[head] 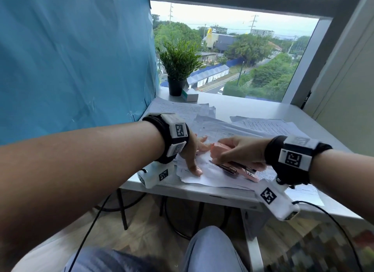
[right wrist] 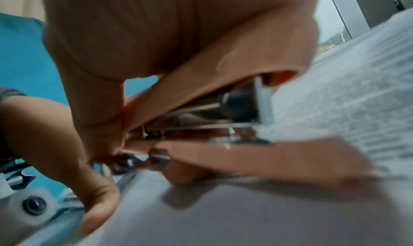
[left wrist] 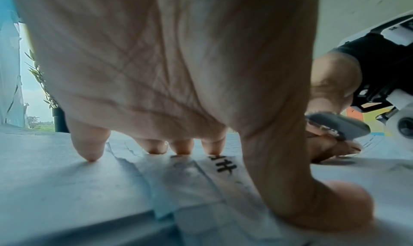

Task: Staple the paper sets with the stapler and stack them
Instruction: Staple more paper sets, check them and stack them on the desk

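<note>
Pinning thin white printed paper set [head: 204, 171] at near table edge w/ left hand [head: 191, 153], fingers spread flat; right hand [head: 240, 150] wraps pink plastic stapler [head: 232, 160], mouth over sheets. Paper likely light, floppy, slippery: hold near corner; stapler rigid, squeeze top.

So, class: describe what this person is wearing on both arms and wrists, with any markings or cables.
Both forearms are bare, with no sleeves. The left hand and right hand are ungloved. Each wrist has a black strap carrying white blocks printed with black square code markers, and a white camera housing hanging below. Thin black cables trail from them.
</note>
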